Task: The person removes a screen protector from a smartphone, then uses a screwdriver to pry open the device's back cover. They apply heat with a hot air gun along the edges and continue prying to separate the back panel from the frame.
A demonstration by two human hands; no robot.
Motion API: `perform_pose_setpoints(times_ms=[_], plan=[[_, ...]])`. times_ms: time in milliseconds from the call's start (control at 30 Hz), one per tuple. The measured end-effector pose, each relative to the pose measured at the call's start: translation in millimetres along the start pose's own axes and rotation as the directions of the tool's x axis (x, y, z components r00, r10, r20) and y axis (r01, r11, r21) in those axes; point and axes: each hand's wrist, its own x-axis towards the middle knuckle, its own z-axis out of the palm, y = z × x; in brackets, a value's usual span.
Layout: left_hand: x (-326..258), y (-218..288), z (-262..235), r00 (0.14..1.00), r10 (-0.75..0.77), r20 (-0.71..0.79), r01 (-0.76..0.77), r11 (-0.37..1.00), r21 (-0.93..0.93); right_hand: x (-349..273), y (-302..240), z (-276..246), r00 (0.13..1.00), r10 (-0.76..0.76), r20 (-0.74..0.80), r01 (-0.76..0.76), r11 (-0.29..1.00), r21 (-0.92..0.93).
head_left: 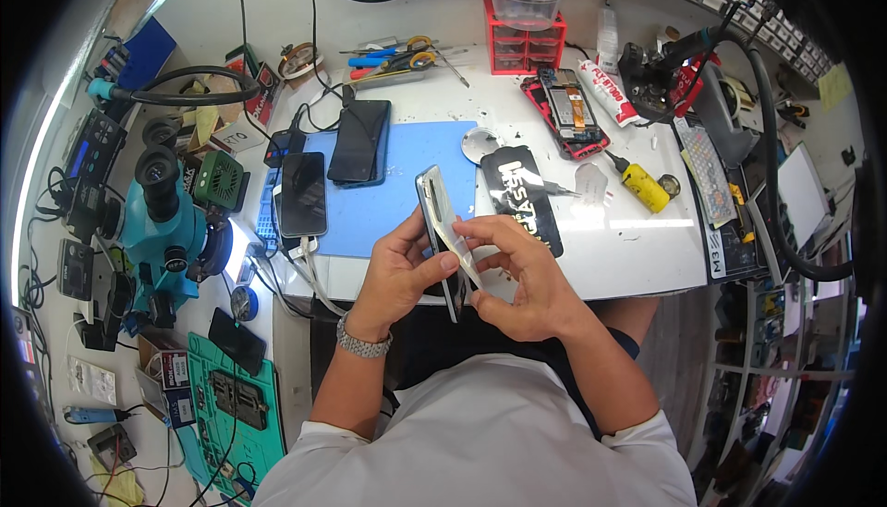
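Note:
Close to my body, at the front edge of the table, my left hand (pixel 403 274) grips a phone (pixel 454 302) that is turned nearly edge-on. A clear, slightly yellowed phone case (pixel 440 204) lies along the phone's right side, parted from it toward the lower end. My right hand (pixel 523 282) pinches the right edge of this case between thumb and fingers. How far the case still sits on the phone is partly hidden by my fingers. Just beyond lies a black phone case with pale lettering (pixel 517 195).
On a blue mat (pixel 407 221) lie a black phone (pixel 359 142) and a cabled phone (pixel 304 195). An opened red-framed phone (pixel 568 114), a yellow bottle (pixel 644 188) and a red drawer box (pixel 525 38) stand beyond. A teal microscope (pixel 166 221) is at left.

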Motion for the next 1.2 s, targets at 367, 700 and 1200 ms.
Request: perform_pose_setpoints(times_ms=[367, 700, 1200], plan=[[2, 6, -6, 0.986, 0.1, -0.136, -0.096, 0.995, 0.037, 2, -10, -7, 0.999, 0.01, 0.03, -0.007, 0.994, -0.108], [-2, 43, -15, 0.93, -0.268, 0.251, 0.293, 0.954, -0.069, 38, -6, -36, 0.951, 0.263, 0.161, -0.292, 0.937, 0.192], [17, 44, 7, 0.761, 0.62, 0.191, -0.299, 0.074, 0.951, 56, 41, 19, 0.945, 0.206, -0.254, -0.109, 0.931, 0.348]])
